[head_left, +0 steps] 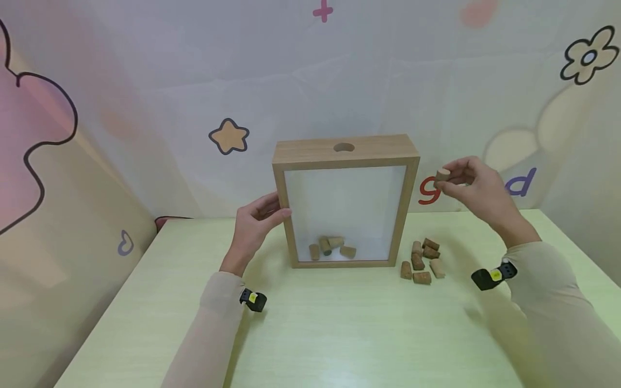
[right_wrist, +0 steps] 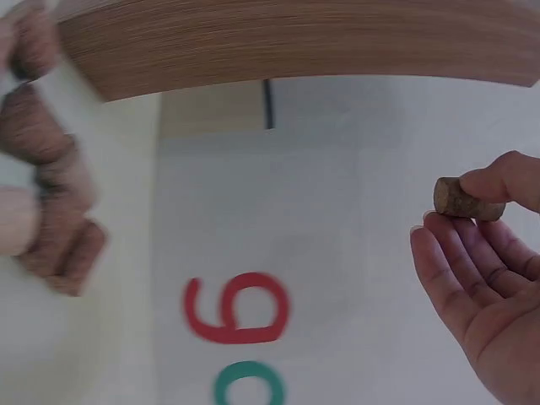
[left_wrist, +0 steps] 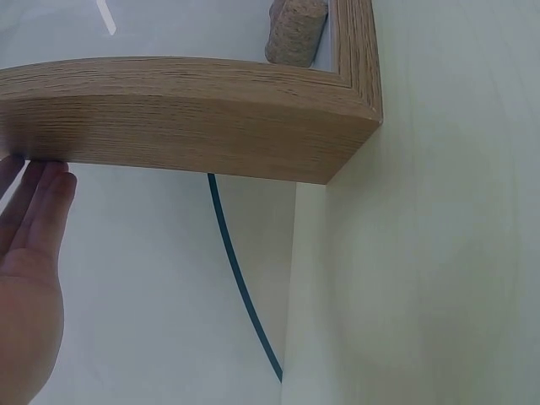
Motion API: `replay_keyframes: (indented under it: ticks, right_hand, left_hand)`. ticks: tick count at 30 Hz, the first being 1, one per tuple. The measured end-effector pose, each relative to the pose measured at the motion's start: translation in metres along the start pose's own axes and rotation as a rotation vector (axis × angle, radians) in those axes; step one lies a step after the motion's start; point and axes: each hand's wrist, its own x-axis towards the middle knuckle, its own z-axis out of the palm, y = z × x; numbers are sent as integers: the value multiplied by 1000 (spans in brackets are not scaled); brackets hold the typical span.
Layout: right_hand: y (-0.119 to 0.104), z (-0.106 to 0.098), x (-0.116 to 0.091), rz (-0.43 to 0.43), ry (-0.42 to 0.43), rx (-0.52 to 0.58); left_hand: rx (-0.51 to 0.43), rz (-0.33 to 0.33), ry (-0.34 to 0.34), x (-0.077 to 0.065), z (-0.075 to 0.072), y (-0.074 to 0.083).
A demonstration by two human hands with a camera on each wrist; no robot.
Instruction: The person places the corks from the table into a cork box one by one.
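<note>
A wooden shadow box with a clear front and a round hole in its top stands upright on the table. Several corks lie inside at the bottom. My left hand holds the box's left side, thumb on the front edge of the frame; in the left wrist view its fingers touch the side panel. To the right of the box, raised above the table, my right hand pinches one cork between thumb and fingers.
Loose corks lie in a group on the table by the box's lower right corner. A printed cloth backdrop hangs close behind the box. Each wrist wears a small black camera.
</note>
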Motion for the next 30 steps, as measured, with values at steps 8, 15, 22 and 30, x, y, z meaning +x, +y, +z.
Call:
replay_keyframes:
  ticks: [8,15,22,30]
  right_hand:
    - [-53,-30,23,-67,75,52]
    - [-105,-33,35,-210,60,59]
    - [-146,-16,40,-297,-50,108]
    - [-166,13,46,-377,-129,102]
  left_hand:
    - [-14,-5,-15,0,0,-2]
    - [-17,2,-12,-1,-1,-1]
    - [-12,5,-6,0,-1,0]
    - [-23,12,-6,0,1,0]
